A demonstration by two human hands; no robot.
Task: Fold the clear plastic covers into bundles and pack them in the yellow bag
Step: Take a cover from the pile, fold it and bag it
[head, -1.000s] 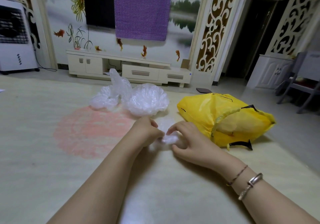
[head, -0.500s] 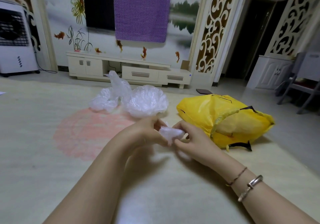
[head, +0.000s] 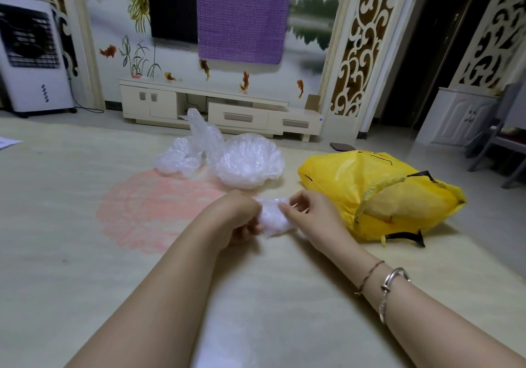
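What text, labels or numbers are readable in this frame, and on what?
None can be read.
yellow bag: black printed marks near its top and side, too partial and creased to read.
white air cooler: a column of small dark symbols on its front, too small to read.

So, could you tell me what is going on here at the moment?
A person is bundling clear plastic covers on the floor. Both hands hold one crumpled cover: the left hand grips one end and the right hand pinches the other. More loose covers lie in a pile just beyond, and the yellow bag lies on its side to the right.
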